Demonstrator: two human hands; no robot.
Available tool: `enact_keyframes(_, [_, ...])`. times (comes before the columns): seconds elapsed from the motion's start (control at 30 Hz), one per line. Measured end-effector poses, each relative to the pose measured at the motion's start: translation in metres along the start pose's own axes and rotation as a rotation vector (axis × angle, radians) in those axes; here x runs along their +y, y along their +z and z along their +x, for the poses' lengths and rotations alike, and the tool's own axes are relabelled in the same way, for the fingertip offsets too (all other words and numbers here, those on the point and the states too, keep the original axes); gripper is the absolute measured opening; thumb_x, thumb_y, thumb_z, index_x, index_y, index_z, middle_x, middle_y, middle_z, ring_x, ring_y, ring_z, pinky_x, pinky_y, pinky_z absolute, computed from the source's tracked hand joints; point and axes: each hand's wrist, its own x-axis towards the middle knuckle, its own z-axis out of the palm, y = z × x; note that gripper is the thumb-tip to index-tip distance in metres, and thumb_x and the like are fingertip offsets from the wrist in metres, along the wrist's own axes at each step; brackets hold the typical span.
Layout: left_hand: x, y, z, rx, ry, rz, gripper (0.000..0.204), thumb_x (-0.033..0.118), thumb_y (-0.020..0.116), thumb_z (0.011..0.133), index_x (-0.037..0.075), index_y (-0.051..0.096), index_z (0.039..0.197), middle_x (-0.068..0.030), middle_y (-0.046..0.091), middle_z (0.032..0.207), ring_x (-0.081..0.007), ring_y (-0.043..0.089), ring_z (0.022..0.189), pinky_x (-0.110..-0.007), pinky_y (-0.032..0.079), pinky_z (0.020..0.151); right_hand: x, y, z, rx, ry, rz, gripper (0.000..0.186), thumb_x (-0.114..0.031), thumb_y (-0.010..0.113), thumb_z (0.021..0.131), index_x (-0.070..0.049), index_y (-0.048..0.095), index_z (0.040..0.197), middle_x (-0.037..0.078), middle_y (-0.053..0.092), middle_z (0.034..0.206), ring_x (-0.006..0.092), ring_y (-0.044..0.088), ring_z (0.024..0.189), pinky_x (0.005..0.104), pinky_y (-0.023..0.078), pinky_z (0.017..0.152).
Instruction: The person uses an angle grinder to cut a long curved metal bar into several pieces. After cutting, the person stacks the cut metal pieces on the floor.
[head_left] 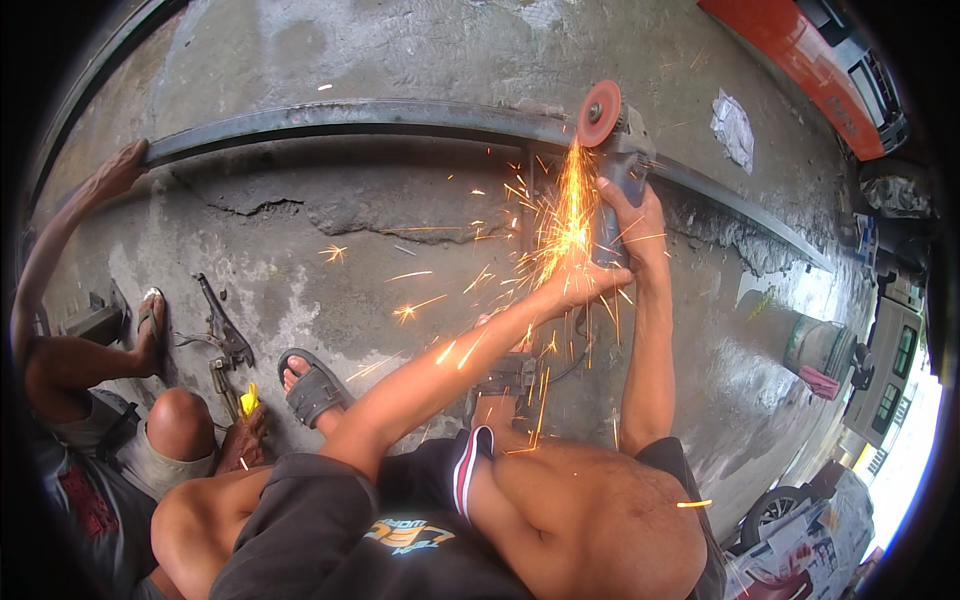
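An angle grinder (625,165) with a red disc (598,115) is at a long grey steel bar (380,115), and a bright spray of orange sparks (570,220) streams down from the contact. My right hand (640,220) grips the grinder's body from the right side. Lower down, my left hand (590,282) holds the rear end of the grinder, partly veiled by sparks. At the left, another person's hand (120,165) grasps the bar.
The co-worker's leg (95,365) and metal tools (225,330) are at left on cracked concrete. My sandalled foot (310,390) is below the bar. A red vehicle part (820,60), white paper (733,125), a bucket (815,345) and a wheel (770,515) lie along the right.
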Motion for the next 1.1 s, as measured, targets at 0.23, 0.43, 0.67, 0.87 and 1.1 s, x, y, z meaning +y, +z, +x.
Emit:
enact_keyframes(0.23, [-0.003,0.002,0.002,-0.037,-0.063,-0.048,0.029,0.015,0.081,0.080,0.004,0.065,0.103,-0.0032,0.066,0.084,-0.0136,0.064,0.068,-0.026,0.054,0.053,0.009,-0.002,0.006,0.007,-0.042,0.015,0.051,-0.038,0.083,0.081,0.002,0.063,0.107,0.007,0.068,0.090,0.0122,0.063,0.072,0.0287,0.052,0.066])
enact_keyframes(0.43, [-0.002,-0.002,0.002,-0.015,-0.081,0.023,0.026,0.014,0.081,0.081,0.003,0.067,0.100,-0.0034,0.066,0.081,-0.0120,0.063,0.067,-0.028,0.053,0.054,-0.002,-0.001,-0.001,-0.027,0.028,-0.044,0.049,-0.034,0.078,0.086,0.000,0.063,0.119,0.006,0.068,0.098,0.0132,0.063,0.083,0.0295,0.052,0.075])
enact_keyframes(0.67, [0.000,-0.003,-0.001,0.012,-0.036,-0.047,0.039,0.011,0.081,0.078,0.002,0.057,0.109,-0.0037,0.064,0.081,-0.0136,0.062,0.063,-0.029,0.052,0.052,0.002,0.004,0.003,0.020,-0.133,-0.072,0.047,-0.036,0.082,0.083,0.000,0.063,0.107,0.004,0.067,0.087,0.0101,0.062,0.071,0.0270,0.051,0.062])
enact_keyframes(0.87, [0.011,-0.002,-0.014,0.024,0.100,0.117,0.062,0.009,0.083,0.069,-0.003,0.050,0.120,-0.0086,0.062,0.084,-0.0155,0.063,0.062,-0.030,0.053,0.048,0.004,0.001,-0.017,0.089,-0.034,0.180,0.046,-0.039,0.078,0.086,-0.001,0.061,0.107,0.004,0.064,0.081,0.0126,0.063,0.066,0.0247,0.050,0.056])
enact_keyframes(1.1, [0.000,-0.001,-0.047,0.015,0.137,0.530,0.086,0.021,0.085,0.061,-0.012,0.045,0.130,-0.0270,0.068,0.099,-0.0364,0.071,0.092,-0.042,0.055,0.081,0.021,-0.002,-0.077,0.089,-0.017,0.772,0.066,-0.066,0.042,0.099,-0.003,0.058,0.113,0.011,0.065,0.089,0.0213,0.068,0.072,0.0337,0.057,0.061])
